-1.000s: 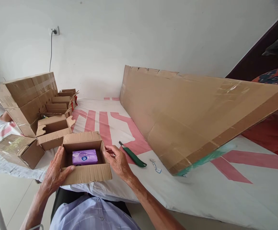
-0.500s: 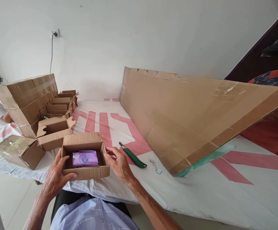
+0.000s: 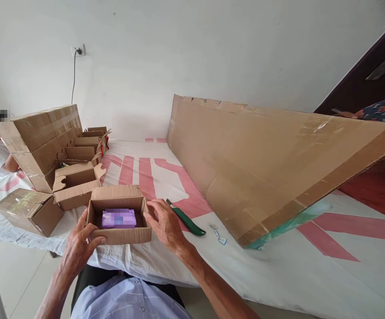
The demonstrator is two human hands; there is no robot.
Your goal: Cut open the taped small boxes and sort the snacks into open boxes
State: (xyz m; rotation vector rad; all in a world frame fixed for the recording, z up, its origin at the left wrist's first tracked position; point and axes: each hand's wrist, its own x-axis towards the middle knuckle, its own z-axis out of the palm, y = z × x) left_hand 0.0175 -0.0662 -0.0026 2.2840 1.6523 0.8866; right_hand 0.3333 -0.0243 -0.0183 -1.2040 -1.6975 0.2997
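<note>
A small open cardboard box (image 3: 126, 237) sits in front of me at the near edge of the cloth-covered table, its back flap standing up. Inside lies a purple packet (image 3: 119, 219), its printing blurred. My left hand (image 3: 79, 246) grips the box at its left front corner, thumb along the front wall and fingers on the left side. At the right wall, my right hand (image 3: 166, 223) holds the box edge between thumb and bent fingers. A knife with a green handle (image 3: 189, 221) lies on the cloth just beyond my right hand.
Several open cardboard boxes (image 3: 76, 181) line the left, beside a stack of taped cartons (image 3: 40, 137). A closed carton (image 3: 29, 210) stands near the left edge. A large cardboard panel (image 3: 262, 168) leans across the right. People sit at both sides.
My right hand's fingers have shifted at the box's right wall and lie closer along it. The box's near side has risen slightly. My left hand keeps its grip.
</note>
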